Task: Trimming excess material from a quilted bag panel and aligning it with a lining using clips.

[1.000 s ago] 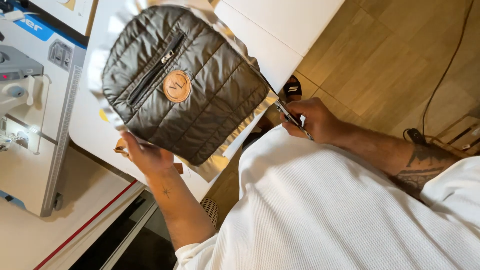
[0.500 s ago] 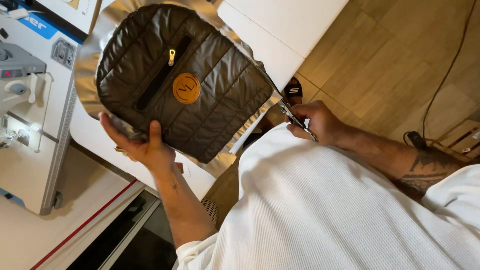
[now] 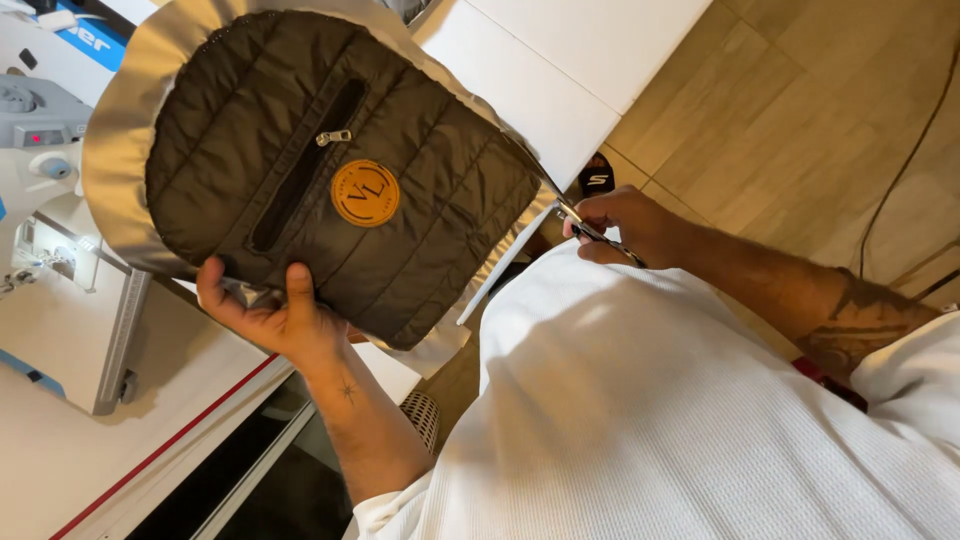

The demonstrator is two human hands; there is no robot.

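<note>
Two bare hands are working here, one on each side of a padded bag piece. One big white table [image 3: 560,70] is lying under it all, and its far end is running out of the picture. One white sewing machine [image 3: 60,250] is standing at the left edge, and only part of it is showing.

One dark quilted panel [image 3: 340,170] is being held up flat above the table, facing the camera. One shiny silver lining [image 3: 110,150] is sticking out around its rim, and the top of it is cut off. One zipper [image 3: 305,165] is running slantwise down the panel, with one small silver pull [image 3: 334,137] near its top. One round orange patch [image 3: 365,193] is sitting just beside the zipper.

The left hand [image 3: 275,315] is reaching up from below with the arm bent. Its thumb is pressing on the front of the panel's lower edge, and its other fingers are going behind, so most of them are hidden.

The right hand [image 3: 625,225] is coming in from the right, with its arm lying across the white shirt [image 3: 650,420]. Its fingers are curled tight around one thin metal tool [image 3: 595,232]. The tool's tip is pointing at the panel's right edge. Most of the tool is hidden in the fist, so what kind it is cannot be told.
</note>
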